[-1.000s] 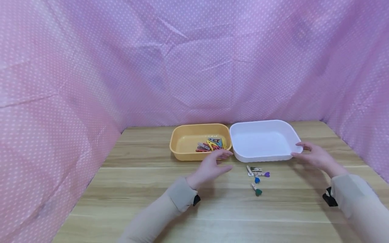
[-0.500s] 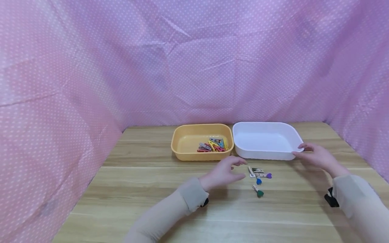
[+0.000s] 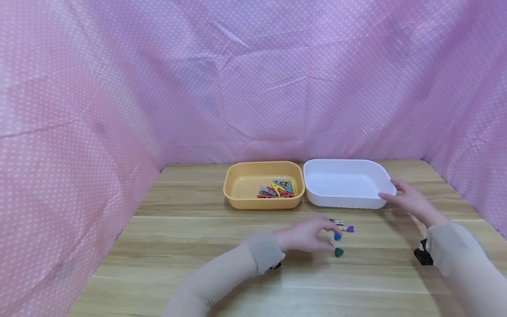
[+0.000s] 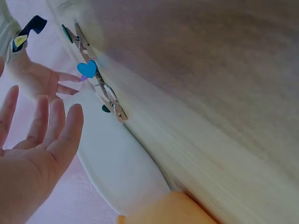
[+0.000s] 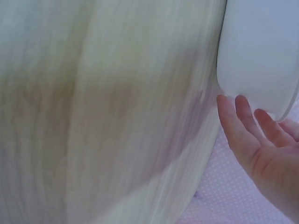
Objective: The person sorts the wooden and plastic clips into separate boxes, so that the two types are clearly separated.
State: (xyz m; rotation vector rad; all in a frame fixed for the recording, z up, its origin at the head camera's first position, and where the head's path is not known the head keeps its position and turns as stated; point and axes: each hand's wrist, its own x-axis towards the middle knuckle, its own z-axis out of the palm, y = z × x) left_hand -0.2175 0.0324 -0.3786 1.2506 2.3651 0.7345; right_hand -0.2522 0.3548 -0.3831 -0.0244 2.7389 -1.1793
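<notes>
My left hand [image 3: 306, 235] hovers over a small group of wooden clothespins, its fingers spread and slightly bent with nothing held. Its thumb is right at the clothespin with a green heart [image 3: 339, 252], and a fingertip is close to the one with a blue heart [image 3: 337, 237]. A purple-heart clothespin [image 3: 348, 229] lies just beyond. The left wrist view shows the blue heart [image 4: 87, 69] among the cluster. My right hand [image 3: 413, 203] has its fingertips against the near right corner of the white tray [image 3: 344, 201]; in the right wrist view these fingers [image 5: 229, 116] are extended along its outer wall.
A yellow tray [image 3: 261, 204] stands against the white one's left side, with several colourful plastic clothespins [image 3: 277, 190] inside. Both trays are near the back of the wooden table [image 3: 178, 246]. A pink dotted cloth [image 3: 253, 79] hangs behind and at the sides.
My left hand has moved right and toward me, from beside the yellow tray to over the wooden clothespins. The white tray has straightened slightly; my right hand has stayed at its corner.
</notes>
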